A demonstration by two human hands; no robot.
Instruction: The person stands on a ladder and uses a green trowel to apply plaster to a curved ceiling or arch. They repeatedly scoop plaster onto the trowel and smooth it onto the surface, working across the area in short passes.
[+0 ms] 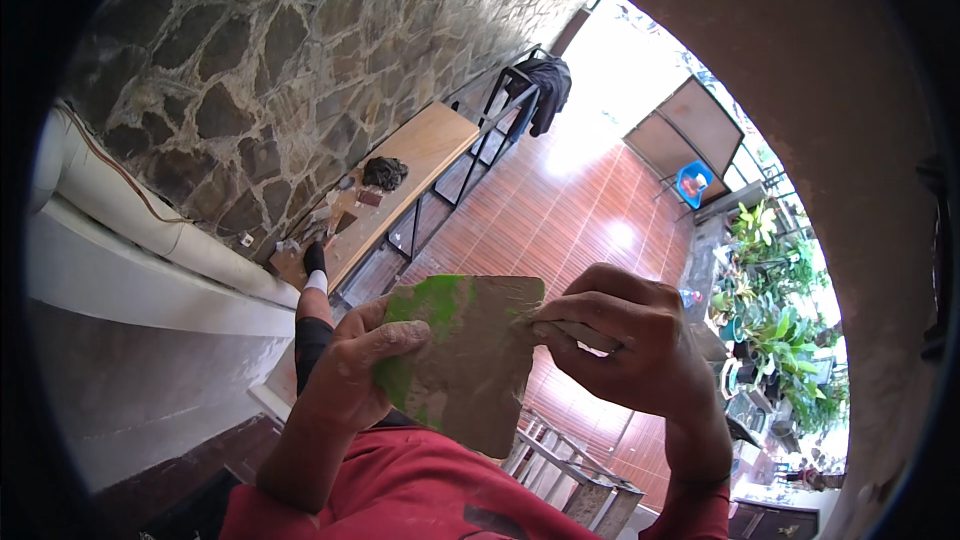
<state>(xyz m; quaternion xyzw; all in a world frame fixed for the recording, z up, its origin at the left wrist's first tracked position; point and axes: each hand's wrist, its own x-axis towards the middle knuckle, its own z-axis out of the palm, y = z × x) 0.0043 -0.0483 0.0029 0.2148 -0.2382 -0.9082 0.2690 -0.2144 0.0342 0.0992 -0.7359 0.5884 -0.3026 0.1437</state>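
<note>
Before my red shirt, I hold a flat rectangular green board (480, 365) coated mostly with grey-brown, clay-like paste. Bare green shows along its left side and upper left corner. My left hand (362, 365) grips that left side, its smeared thumb lying across the top face and its fingers hidden beneath. At the opposite edge, my right hand (630, 335) is closed, thumb and fingertips pinched together against the board's upper right side. Whether a bit of paste sits between those fingertips I cannot make out.
A wooden bench (440, 140) along the stone wall (250, 70) bears a dark crumpled lump (385, 173) and scattered scraps. My black-shod foot (315, 258) is at its near end. Beyond are a metal frame with dark cloth (545, 90), a blue basin (692, 183), potted plants (785, 340) and, below right, a ladder-like stand (570, 470).
</note>
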